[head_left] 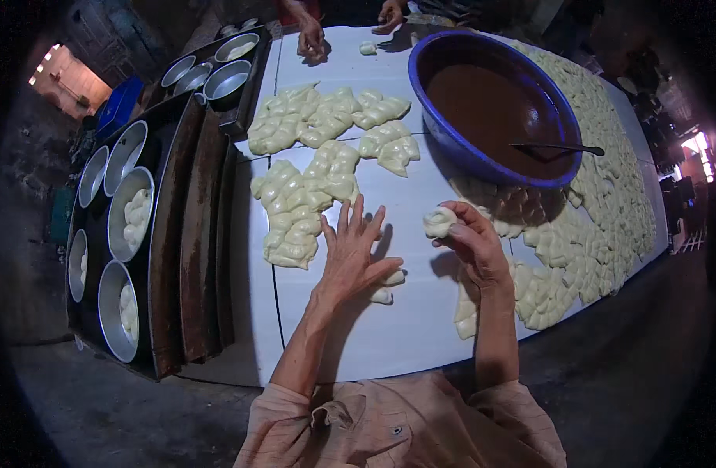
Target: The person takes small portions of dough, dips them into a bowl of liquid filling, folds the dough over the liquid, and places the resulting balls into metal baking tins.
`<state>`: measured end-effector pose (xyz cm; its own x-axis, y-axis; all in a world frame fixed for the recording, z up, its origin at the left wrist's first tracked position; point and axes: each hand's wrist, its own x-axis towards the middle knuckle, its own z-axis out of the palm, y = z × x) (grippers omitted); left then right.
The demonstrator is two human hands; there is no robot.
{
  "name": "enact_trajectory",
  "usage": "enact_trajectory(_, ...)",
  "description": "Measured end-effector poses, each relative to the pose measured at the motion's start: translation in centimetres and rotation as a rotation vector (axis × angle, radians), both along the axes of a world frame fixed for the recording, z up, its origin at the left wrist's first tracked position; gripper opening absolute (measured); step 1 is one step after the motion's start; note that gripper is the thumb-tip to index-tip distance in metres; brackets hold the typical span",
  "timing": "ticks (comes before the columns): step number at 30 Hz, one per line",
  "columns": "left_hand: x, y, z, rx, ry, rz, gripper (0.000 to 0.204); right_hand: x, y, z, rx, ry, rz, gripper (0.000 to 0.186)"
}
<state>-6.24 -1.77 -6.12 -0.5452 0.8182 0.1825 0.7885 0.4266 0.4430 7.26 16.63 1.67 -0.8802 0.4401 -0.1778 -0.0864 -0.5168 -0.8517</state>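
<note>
My right hand (480,248) pinches a small pale dough piece (439,222) between thumb and fingers, lifted over the white table (397,335). With fingers spread, my left hand (349,251) reaches palm down over the tabletop, holding nothing that I can see. Small dough pieces (382,296) lie beside its thumb, partly covered by the hand. Just past its fingertips rests a patch of glossy, pale, lumpy dough (292,199). Further up the table lie more dough clumps (331,115). A broad spread of similar dough (584,253) covers the right side.
A big blue basin (445,140) of brown liquid stands at the far right, a dark-handled utensil (572,147) leaning in it. On the left, dark trays (167,312) carry round metal pans (108,312), some with dough inside. Across the table, another person's hands (312,40) are near a dough piece (368,47).
</note>
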Motion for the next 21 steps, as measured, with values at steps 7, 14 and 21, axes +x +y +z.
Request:
enact_trajectory(7,1.6,3.1,6.4,0.218,-0.74,-0.13,0.051,1.0,-1.2,-1.8,0.15,-0.161,0.04,0.028)
enact_trajectory(14,4.6,5.1,6.4,0.432,-0.893,-0.03,0.082,2.0,-0.5,-0.5,0.561,-0.308,-0.216,0.027)
enact_trajectory(21,9.1,12.0,6.8,1.107,-0.784,-0.143,0.085,2.2,-1.0,3.5,-0.103,0.201,-0.219,0.018)
